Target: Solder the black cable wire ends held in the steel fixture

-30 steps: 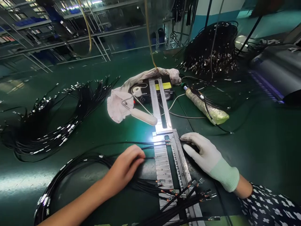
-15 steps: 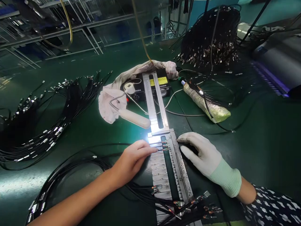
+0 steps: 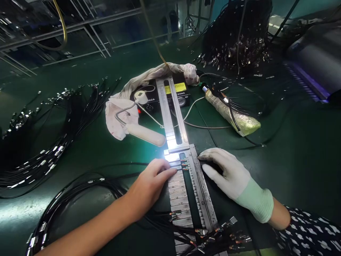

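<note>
My bare left hand (image 3: 150, 181) is closed at the left edge of a slotted metal fixture (image 3: 177, 193). Its fingers pinch several thin black wires (image 3: 174, 165), which lie across the slots. The wires' bare metal terminals (image 3: 185, 164) reach over the gap toward the fixture's right-hand rail (image 3: 201, 192). A bright light glares just above these fingers. On the other side, my right hand (image 3: 230, 174), in a white glove with a green cuff, rests with thumb and forefinger apart. Its forefinger tip is at the rail, and nothing shows in its grasp.
Loose wire ends (image 3: 210, 234) lie over the fixture's near end. A white stick-like handle (image 3: 146, 135) on a bent cord points at the fixture. Behind it sit a black control box (image 3: 151, 103), a pale cloth (image 3: 118, 115) and a wrapped tool (image 3: 229, 112). Wire bundles (image 3: 77, 110) lie left.
The whole view has shifted slightly, so the fixture and box appear a little further left and up. Both hands keep nearly the same places at the fixture; the left still pinches the wires.
</note>
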A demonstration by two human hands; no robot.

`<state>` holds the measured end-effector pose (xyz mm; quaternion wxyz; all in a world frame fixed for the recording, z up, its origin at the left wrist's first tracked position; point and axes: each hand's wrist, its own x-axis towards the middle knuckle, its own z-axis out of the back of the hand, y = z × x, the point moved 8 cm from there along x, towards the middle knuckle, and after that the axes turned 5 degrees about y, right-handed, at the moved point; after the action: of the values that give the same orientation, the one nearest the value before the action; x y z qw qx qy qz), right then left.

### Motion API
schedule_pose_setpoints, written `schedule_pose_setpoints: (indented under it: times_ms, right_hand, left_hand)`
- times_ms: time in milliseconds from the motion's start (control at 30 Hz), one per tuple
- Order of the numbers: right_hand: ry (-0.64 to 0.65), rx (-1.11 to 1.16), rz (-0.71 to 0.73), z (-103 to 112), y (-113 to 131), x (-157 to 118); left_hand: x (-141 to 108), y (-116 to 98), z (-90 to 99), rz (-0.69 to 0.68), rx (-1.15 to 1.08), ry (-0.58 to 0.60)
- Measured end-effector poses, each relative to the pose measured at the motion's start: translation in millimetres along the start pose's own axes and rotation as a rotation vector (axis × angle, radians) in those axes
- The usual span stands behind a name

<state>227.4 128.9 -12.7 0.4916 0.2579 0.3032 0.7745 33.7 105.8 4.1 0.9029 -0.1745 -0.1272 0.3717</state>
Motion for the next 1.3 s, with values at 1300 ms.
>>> schedule_pose_setpoints:
  times_ms: [1300]
  right_hand:
    - [0.025, 0.021, 0.007, -3, 6, -10]
  left_hand:
    - [7, -2, -2.5, 0.124, -0.234, 0.085]
